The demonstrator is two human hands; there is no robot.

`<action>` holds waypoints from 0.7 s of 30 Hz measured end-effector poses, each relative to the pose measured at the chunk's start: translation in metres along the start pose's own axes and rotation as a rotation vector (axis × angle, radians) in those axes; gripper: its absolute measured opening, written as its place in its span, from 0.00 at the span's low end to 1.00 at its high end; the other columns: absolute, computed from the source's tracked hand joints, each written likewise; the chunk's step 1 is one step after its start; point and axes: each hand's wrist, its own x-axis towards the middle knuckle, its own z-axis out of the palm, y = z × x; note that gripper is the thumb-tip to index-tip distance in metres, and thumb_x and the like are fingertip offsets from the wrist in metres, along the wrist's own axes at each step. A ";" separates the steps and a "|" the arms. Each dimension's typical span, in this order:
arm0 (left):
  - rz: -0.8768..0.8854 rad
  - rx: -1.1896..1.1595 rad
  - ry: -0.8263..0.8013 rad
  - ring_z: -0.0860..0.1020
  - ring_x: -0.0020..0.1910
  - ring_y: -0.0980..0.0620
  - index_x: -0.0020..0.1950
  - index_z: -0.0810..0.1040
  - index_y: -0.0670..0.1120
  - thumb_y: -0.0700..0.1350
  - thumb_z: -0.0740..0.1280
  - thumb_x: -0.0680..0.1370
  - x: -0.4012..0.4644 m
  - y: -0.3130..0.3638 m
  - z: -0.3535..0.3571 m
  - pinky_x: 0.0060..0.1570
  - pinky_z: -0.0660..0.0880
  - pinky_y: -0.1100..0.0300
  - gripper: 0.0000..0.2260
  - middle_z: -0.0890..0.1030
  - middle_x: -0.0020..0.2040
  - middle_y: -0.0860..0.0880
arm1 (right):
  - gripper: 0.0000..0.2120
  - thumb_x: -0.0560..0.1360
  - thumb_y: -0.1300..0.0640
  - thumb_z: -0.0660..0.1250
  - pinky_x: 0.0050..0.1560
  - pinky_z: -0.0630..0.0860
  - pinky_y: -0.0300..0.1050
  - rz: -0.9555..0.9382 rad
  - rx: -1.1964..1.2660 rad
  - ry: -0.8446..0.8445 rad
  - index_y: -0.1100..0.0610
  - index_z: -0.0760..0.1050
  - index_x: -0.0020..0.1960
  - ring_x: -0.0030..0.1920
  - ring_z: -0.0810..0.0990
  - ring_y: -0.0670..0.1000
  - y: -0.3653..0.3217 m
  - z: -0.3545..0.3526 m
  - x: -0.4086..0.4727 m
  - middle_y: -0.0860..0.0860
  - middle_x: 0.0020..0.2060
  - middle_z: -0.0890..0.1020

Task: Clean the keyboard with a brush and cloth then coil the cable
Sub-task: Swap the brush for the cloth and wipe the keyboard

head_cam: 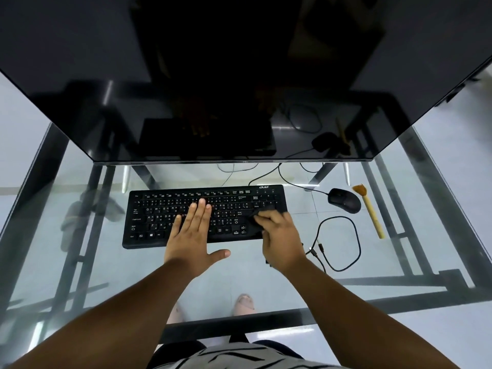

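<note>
A black keyboard [159,217] lies on the glass desk [80,262] below the monitor. My left hand [191,233] rests flat on its middle keys, fingers spread, holding nothing. My right hand [279,235] presses a dark cloth [262,210] onto the keyboard's right end, near the number pad. A wooden brush [370,209] with tan bristles lies on the glass at the right. A black cable [356,235] loops loosely on the desk to the right of my right hand, its plug ends near my wrist.
A large dark monitor [239,89] overhangs the back of the desk. A black mouse [344,200] with its own cable sits between keyboard and brush. The desk's black metal frame and the person's feet show through the glass.
</note>
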 end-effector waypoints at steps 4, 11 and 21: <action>-0.008 -0.007 -0.007 0.29 0.75 0.51 0.75 0.27 0.47 0.78 0.50 0.70 -0.003 -0.003 0.001 0.75 0.34 0.50 0.52 0.26 0.75 0.51 | 0.18 0.73 0.67 0.65 0.55 0.74 0.41 -0.080 0.036 -0.051 0.57 0.80 0.61 0.51 0.74 0.54 0.010 -0.002 -0.019 0.49 0.57 0.79; -0.010 -0.018 0.011 0.30 0.76 0.52 0.76 0.29 0.47 0.78 0.50 0.70 -0.013 -0.012 0.005 0.75 0.35 0.50 0.51 0.28 0.76 0.51 | 0.19 0.73 0.66 0.63 0.54 0.74 0.43 0.047 0.022 0.009 0.58 0.79 0.62 0.52 0.71 0.54 -0.027 0.013 -0.005 0.50 0.57 0.78; -0.043 -0.030 0.020 0.30 0.76 0.52 0.76 0.30 0.47 0.79 0.51 0.67 -0.030 -0.037 0.004 0.75 0.35 0.51 0.54 0.30 0.77 0.52 | 0.19 0.73 0.68 0.64 0.53 0.77 0.46 0.033 0.027 0.001 0.58 0.79 0.62 0.52 0.71 0.53 -0.040 0.025 -0.020 0.49 0.58 0.77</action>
